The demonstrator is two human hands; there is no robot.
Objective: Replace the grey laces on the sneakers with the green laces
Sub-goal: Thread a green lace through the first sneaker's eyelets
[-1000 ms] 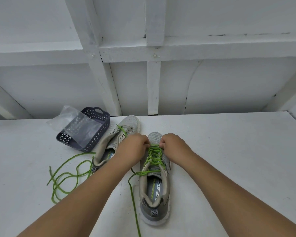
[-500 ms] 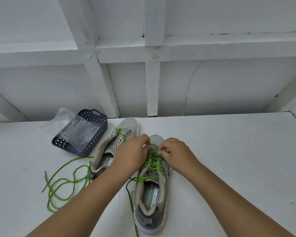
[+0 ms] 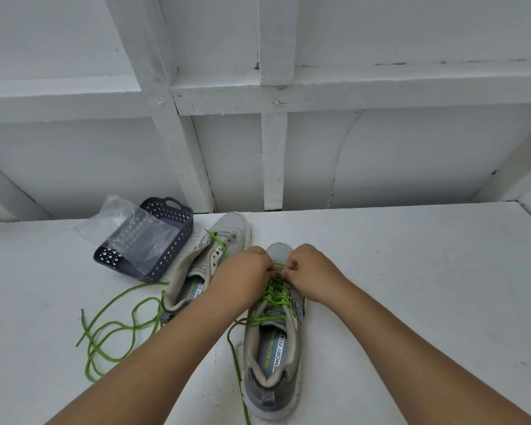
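Note:
Two grey sneakers stand on the white table. The near sneaker [image 3: 273,357] points away from me and carries a green lace [image 3: 275,297] crossed through its eyelets, with one loose end trailing off the front edge. My left hand [image 3: 242,271] and my right hand [image 3: 311,273] meet over its toe-end eyelets, fingers curled and pinching the green lace there. The far sneaker [image 3: 218,256] lies angled to the left, partly behind my left forearm. A second green lace [image 3: 114,329] is threaded at its toe and its long ends loop on the table to the left.
A dark perforated plastic basket [image 3: 178,228] with a clear plastic bag [image 3: 126,228] over it sits at the back left, beside the far sneaker. A white framed wall rises right behind the table. The table surface [image 3: 411,286] stretches to the right.
My hands have drawn closer together over the toe end of the near sneaker, fingertips now almost touching on the lace. The view has tipped slightly.

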